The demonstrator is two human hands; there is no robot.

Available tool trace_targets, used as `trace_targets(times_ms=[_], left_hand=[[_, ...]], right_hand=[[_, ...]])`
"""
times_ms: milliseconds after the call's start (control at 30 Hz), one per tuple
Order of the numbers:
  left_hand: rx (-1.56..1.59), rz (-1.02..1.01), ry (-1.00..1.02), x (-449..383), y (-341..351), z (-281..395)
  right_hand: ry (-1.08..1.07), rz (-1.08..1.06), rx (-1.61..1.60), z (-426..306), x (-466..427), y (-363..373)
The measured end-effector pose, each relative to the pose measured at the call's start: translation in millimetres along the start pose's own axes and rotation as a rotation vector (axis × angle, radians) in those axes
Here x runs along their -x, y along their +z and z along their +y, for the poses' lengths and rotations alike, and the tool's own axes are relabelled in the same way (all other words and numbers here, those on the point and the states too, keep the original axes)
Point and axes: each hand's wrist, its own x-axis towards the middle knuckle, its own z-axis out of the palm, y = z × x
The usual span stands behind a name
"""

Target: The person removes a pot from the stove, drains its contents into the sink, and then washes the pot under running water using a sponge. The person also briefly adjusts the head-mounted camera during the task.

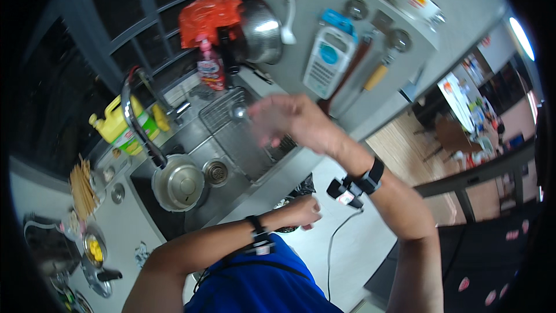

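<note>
My right hand (289, 121) is blurred above the right part of a stainless steel sink (208, 148), with its fingers bent and apart. I see nothing held in it. Below and beside its fingertips lies a wire drying rack (223, 111). My left hand (304, 212) hangs in front of my body over a bin with a black bag (306, 185). Its fingers are curled, and whether they hold anything is hidden. A metal pot (180, 182) stands in the left part of the sink, under the curved faucet (134, 117). Beside the pot is the drain (216, 172).
A yellow jug (124, 124) and a red pump bottle (210, 65) stand behind the sink. A white grater-like item (328, 61) and utensils hang at right. Chopsticks (84, 189) and a bowl of yellow pieces (94, 250) are at left. A cable (330, 252) hangs from my right wrist device.
</note>
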Motion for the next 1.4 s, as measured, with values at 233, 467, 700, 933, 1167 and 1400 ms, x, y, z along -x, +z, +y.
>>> trace_targets(times_ms=[233, 467, 700, 933, 1167, 1400], left_hand=[[0.531, 0.249, -0.043, 229, -78, -119], [1.006, 0.939, -0.264, 363, 15, -152], [0.35, 1.305, -0.109, 323, -11, -125], [-0.208, 1.68, -0.03, 251, -146, -95], [-0.166, 1.674, 0.035, 292, -170, -127], [0.096, 1.551, 0.189, 305, -171, -181]], right_hand=[[0.46, -0.043, -0.15, 150, -54, 47], [0.232, -0.185, 0.02, 197, -159, 106], [-0.1, 0.021, 0.54, 192, -338, 111], [0.086, -0.042, 0.314, 218, -408, 93], [0.086, 0.128, 0.273, 233, -360, 115], [0.378, -0.195, 0.091, 243, -217, 200]])
